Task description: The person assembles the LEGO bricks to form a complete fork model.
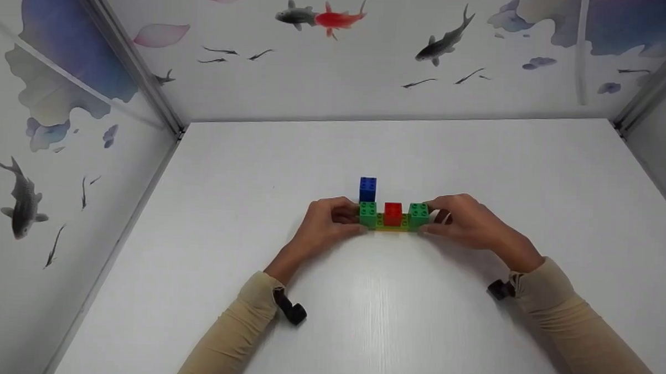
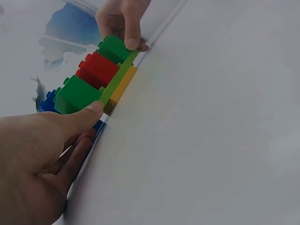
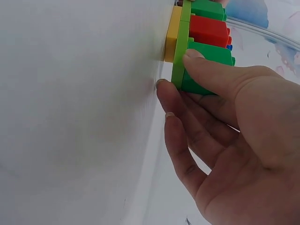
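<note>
A toy brick build stands between both hands. Its lime green bricks [image 2: 121, 76] form a row over a yellow brick [image 2: 123, 89]. On the row sit a left green brick [image 1: 368, 215], a red brick [image 1: 393, 214] in the middle and a right green brick [image 1: 419, 214]. Behind the left green brick stands a blue brick [image 1: 368, 189], partly hidden. My left hand [image 1: 329, 221] pinches the build's left end, thumb at the front and fingers behind. My right hand [image 1: 467, 222] grips the right end, its thumb on the green brick and the lime edge.
The white table [image 1: 383, 321] lies under the build. A back wall [image 1: 369, 88] and a left wall [image 1: 118, 163], both with painted fish, border it. Dark wrist devices hang at the left cuff [image 1: 260, 292] and the right cuff [image 1: 543, 285].
</note>
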Action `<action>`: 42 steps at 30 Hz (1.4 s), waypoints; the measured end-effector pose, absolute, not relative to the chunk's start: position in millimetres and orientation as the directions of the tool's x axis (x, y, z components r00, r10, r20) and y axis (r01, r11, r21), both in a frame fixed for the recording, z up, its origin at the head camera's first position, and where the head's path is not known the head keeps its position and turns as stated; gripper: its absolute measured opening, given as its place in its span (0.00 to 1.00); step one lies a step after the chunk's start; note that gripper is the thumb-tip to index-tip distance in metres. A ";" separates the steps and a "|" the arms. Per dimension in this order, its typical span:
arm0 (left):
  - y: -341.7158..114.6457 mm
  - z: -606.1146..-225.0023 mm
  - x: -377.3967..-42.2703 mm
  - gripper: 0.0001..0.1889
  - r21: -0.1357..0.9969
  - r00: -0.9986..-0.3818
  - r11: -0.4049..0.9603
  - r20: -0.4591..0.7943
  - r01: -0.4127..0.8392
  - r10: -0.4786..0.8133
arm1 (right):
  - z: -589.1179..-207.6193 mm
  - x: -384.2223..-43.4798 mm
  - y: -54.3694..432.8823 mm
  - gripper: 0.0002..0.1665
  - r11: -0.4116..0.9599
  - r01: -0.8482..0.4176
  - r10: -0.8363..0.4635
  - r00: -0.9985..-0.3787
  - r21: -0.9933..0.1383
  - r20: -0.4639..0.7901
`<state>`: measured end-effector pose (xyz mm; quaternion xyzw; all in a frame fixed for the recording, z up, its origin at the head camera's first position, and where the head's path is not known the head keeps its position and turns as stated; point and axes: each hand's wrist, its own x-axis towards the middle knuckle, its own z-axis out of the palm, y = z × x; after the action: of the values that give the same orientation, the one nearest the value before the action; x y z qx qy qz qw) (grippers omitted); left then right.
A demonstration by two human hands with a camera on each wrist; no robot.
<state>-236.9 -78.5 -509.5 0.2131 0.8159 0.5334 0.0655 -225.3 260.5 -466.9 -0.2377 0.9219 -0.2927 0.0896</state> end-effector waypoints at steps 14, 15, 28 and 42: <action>-86.1 -497.3 -241.3 0.22 0.884 -0.885 0.405 0.019 0.233 0.466 | -467.9 -227.6 259.4 0.25 0.717 -0.386 -0.497 -0.867 -0.581 -0.037; -85.4 -495.3 -241.8 0.21 0.880 -0.887 0.416 0.011 0.228 0.462 | -467.9 -227.5 259.6 0.25 0.717 -0.386 -0.497 -0.867 -0.581 -0.039; -68.6 -494.1 -242.4 0.14 0.895 -0.960 0.394 0.112 0.210 0.258 | -462.7 -225.5 256.9 0.25 0.720 -0.363 -0.487 -0.871 -0.591 -0.059; -63.2 -502.1 -242.0 0.26 0.898 -0.949 0.366 0.142 0.243 0.283 | -469.2 -225.3 254.3 0.30 0.718 -0.348 -0.488 -0.869 -0.603 -0.079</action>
<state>-242.0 -63.2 -502.1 0.1592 0.8263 0.5399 0.0183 -225.3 254.3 -469.2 -0.2272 0.9193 -0.2993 0.1168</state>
